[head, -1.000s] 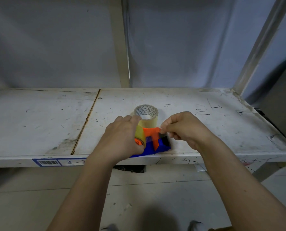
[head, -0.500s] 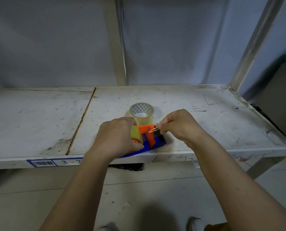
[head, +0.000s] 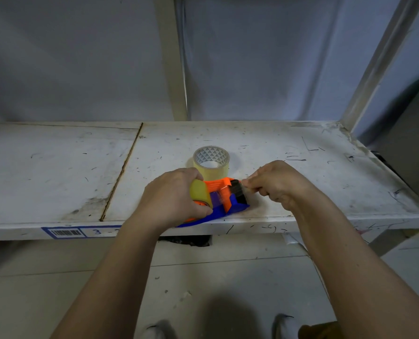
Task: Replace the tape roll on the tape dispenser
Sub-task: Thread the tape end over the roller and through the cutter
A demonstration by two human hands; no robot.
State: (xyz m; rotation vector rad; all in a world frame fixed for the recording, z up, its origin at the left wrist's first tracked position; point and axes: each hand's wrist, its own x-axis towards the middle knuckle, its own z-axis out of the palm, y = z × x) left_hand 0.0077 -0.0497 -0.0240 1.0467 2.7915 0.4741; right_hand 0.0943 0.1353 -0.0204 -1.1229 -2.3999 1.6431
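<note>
**Tape threaded toward the blade at the shelf's edge**

You stand at a scuffed white shelf [head: 56, 172], its front lip carrying a barcode label [head: 65, 232], with a pale sheet hanging behind. On the board near the front edge lies the tape dispenser [head: 224, 204] — blue body, orange guard, black cutter end pointing right. Just behind it, upright on the board and touching neither hand, stands a second tape roll [head: 211, 162] with a patterned core.

Your left hand [head: 171, 199] is clamped over the roll end of the dispenser, fingers wrapped around the yellowish mounted roll [head: 199, 195] and pinning the tool down. Your right hand [head: 276, 182] is closed in a pinch just beside the cutter; it appears to be holding the free end of the tape, though the strip itself is too thin and clear to make out for certain.

By the look of it, the roll is already seated and you are at the feeding stage — drawing the loose end across the guard to the blade. The next move likely calls for a steady, level pull to the right while the left hand holds firm, then pressing the tape down onto the cutter so it does not twist or fold onto itself.
</note>
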